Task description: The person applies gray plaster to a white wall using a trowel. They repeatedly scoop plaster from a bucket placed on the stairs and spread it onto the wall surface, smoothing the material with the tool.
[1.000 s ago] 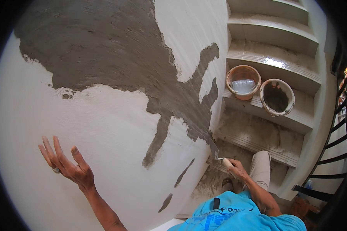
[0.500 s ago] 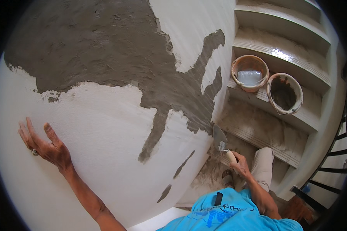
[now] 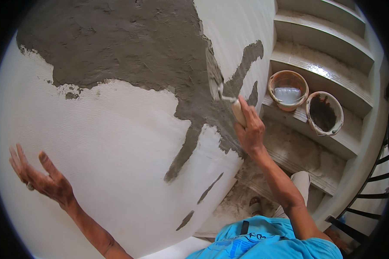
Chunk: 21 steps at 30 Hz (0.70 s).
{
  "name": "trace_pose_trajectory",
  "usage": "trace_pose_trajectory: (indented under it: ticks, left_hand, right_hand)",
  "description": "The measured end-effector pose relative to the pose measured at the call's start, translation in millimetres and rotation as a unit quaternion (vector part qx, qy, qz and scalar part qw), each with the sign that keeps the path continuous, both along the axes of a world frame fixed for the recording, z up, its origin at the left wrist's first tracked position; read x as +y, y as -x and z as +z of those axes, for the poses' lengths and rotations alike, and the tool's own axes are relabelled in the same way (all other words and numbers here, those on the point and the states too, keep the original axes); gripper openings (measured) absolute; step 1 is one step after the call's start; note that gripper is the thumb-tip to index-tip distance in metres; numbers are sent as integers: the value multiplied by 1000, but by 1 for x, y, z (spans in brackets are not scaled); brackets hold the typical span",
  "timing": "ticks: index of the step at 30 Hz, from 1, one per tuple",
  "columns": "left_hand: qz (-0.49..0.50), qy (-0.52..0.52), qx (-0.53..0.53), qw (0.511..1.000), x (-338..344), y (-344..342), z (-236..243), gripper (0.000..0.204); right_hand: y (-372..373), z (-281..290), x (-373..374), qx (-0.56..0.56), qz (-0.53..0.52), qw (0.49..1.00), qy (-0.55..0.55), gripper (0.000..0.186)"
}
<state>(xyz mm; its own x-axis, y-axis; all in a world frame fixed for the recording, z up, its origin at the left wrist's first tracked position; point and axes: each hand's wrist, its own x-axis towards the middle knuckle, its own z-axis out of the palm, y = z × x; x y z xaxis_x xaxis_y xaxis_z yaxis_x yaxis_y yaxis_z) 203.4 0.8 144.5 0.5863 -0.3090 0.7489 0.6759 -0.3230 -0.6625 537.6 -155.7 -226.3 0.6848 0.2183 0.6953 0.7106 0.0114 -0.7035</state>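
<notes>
My right hand (image 3: 251,129) is wrapped round the pale handle of a trowel (image 3: 213,74). The trowel's blade lies along the right border of a broad patch of wet grey plaster (image 3: 121,47) on the white wall (image 3: 112,125); whether its whole face touches cannot be told. At the far left, my left hand (image 3: 43,175) is open beside the bare white wall, fingers spread and a ring on one finger. It holds nothing. Below the main patch, a grey streak (image 3: 181,155) and two small grey marks run down the wall.
On the stairs (image 3: 320,52) to the right stand two buckets: an orange-brown one (image 3: 288,77) with a clear plastic container in it, and a pale one (image 3: 340,112) with dark grey mix inside. A black railing (image 3: 371,196) borders the right side. The steps are stained and partly wet.
My right hand and the trowel have moved up and left, from the plaster's lower corner by the steps to its right border. The left hand stays open, slightly lower in the picture.
</notes>
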Motion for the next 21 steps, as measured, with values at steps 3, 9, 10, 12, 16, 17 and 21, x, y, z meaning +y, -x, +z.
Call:
trace_pose_trajectory:
  ticks: [3, 9, 10, 12, 16, 17, 21]
  left_hand:
    - [33, -9, -15, 999, 3, 27, 3, 54]
    - [21, -11, -31, 999, 17, 41, 3, 57]
    - [15, -19, -37, 999, 19, 39, 2, 57]
    - [19, -19, -35, 999, 20, 42, 1, 57]
    - [35, -38, -29, 998, 12, 52, 10, 57]
    - [24, -26, -37, 999, 22, 51, 2, 58]
    - [13, -16, -40, 999, 20, 47, 3, 59]
  right_hand:
    - [-6, 16, 26, -10, -18, 1000, -17, 87]
    - [1, 18, 53, -37, -22, 999, -4, 85]
    - [6, 15, 52, -44, -19, 999, -7, 85]
    - [19, 8, 47, -60, 5, 998, -7, 85]
    - [31, 6, 36, -45, 47, 997, -31, 83]
    - [25, 9, 36, -38, 36, 998, -37, 83]
    - [-4, 50, 53, -43, -26, 997, -62, 83]
